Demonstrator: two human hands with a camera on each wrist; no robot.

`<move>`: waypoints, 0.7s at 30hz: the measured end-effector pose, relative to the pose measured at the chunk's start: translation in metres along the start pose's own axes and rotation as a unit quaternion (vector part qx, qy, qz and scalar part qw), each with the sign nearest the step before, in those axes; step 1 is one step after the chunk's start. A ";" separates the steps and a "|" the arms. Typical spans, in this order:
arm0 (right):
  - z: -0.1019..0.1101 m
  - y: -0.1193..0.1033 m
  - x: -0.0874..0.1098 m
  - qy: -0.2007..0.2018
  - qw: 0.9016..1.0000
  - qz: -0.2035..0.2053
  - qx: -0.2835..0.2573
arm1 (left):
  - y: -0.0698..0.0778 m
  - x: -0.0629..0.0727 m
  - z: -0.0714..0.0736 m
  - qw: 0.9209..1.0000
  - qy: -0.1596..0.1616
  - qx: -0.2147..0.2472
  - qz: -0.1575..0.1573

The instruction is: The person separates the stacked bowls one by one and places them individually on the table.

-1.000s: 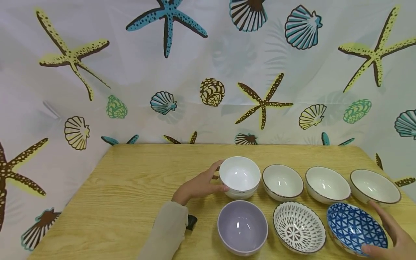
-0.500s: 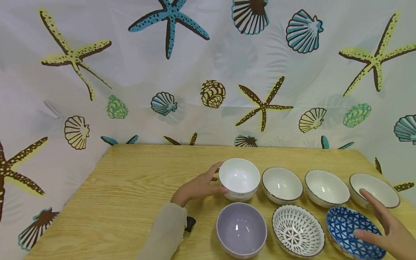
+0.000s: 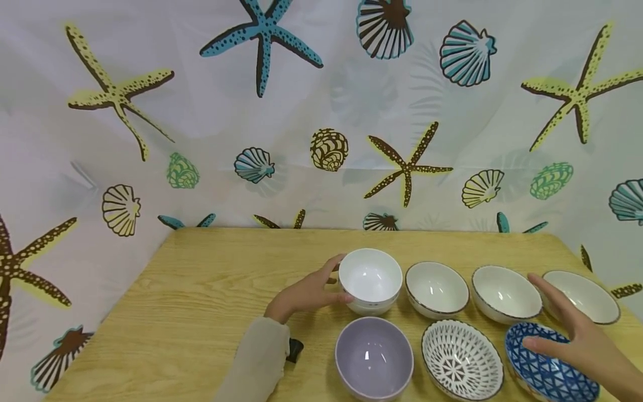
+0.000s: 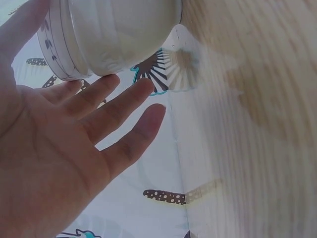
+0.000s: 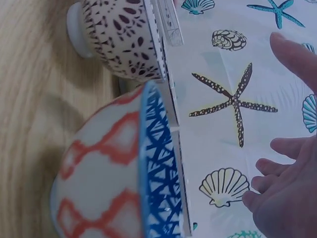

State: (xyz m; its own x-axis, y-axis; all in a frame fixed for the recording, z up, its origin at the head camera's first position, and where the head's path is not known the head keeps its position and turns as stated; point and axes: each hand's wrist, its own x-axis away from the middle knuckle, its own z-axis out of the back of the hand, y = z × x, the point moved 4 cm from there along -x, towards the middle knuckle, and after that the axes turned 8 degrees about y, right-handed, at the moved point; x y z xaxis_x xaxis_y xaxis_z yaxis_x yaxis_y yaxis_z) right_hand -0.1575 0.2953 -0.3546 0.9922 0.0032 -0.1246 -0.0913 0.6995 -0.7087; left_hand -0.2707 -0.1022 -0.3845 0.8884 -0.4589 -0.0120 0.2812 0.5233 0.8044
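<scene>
My left hand [image 3: 310, 291] holds the left side of a white bowl [image 3: 370, 274], thumb in front and fingers behind. That bowl sits nested in another, whose lower wall [image 3: 375, 308] shows beneath it. In the left wrist view the hand [image 4: 59, 129] has its thumb by the patterned rim, and its spread fingers reach under the bowl [image 4: 119, 34]. My right hand [image 3: 577, 335] hovers over a blue-patterned oval bowl [image 3: 550, 363], thumb and forefinger spread, holding nothing. The right wrist view shows that bowl's red-and-white outside [image 5: 101, 168] apart from the hand [image 5: 290, 186].
Right of the white bowls stand cream bowls [image 3: 437, 290], [image 3: 506, 294] and an oval cream bowl [image 3: 585, 296]. In front are a lilac bowl [image 3: 374, 357] and a grey-patterned white bowl [image 3: 462, 360]. Bare wooden table [image 3: 201, 312] lies to the left, a printed curtain [image 3: 281, 123] behind.
My right hand has moved left and away from me, from the blue bowl's right edge to over it. My left hand stays at the white bowls. The view has tilted slightly up.
</scene>
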 end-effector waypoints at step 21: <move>-0.021 -0.058 -0.029 -0.015 0.994 0.097 -0.050 | -0.002 0.000 0.000 1.000 -0.003 -0.004 -0.007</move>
State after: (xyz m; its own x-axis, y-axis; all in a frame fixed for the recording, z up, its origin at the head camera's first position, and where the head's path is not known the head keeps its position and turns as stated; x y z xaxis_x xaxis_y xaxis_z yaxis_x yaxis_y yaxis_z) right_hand -0.1823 0.2395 -0.3239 0.9569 0.1536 -0.2467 -0.2883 0.6084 -0.7394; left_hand -0.2710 -0.1031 -0.3857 0.8825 -0.4700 -0.0189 0.2958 0.5233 0.7992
